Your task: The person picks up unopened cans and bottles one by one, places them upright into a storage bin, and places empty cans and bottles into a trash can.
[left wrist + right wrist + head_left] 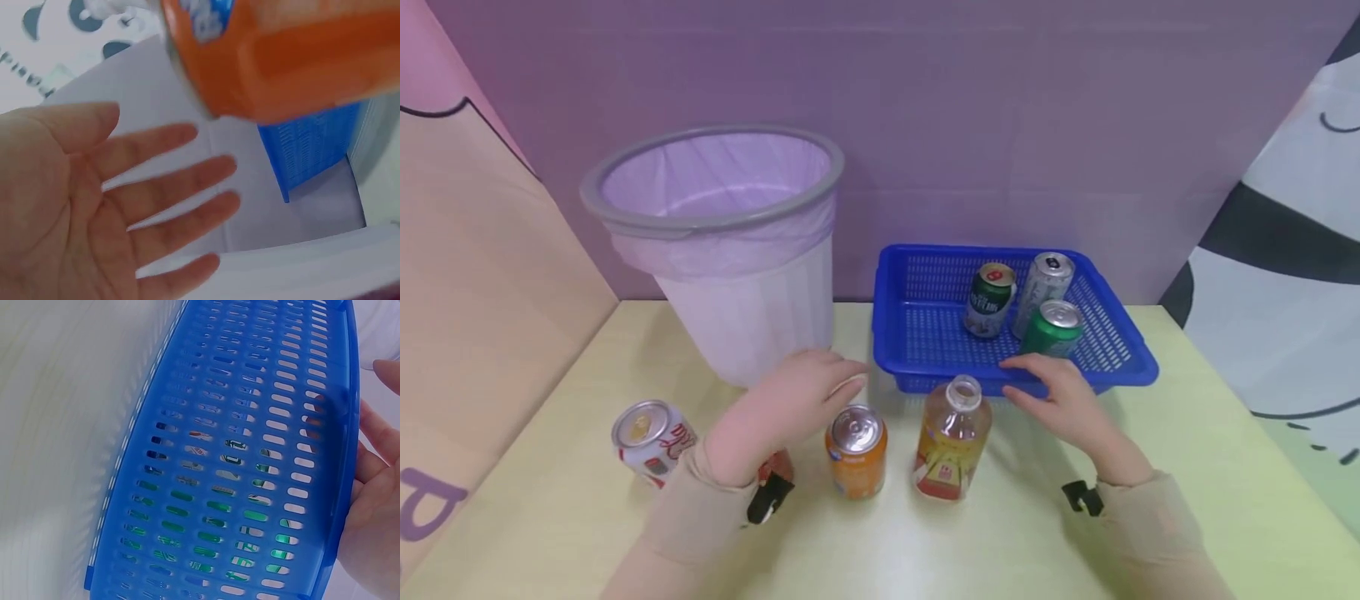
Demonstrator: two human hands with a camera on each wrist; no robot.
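Observation:
My left hand is just behind an orange can with a silver top. In the left wrist view its fingers are spread and hold nothing, with the can close by. My right hand is at the front rim of a blue plastic basket. Its thumb and fingers are apart, with nothing between them. Left of that hand stands an uncapped clear bottle with a yellow and red label. The right wrist view shows the basket's slotted wall beside the hand.
Inside the basket stand a dark green can, a silver can and a green can. A white bin with a liner and grey rim rises back left. A white cola can leans at left; a red can is partly hidden by my left wrist.

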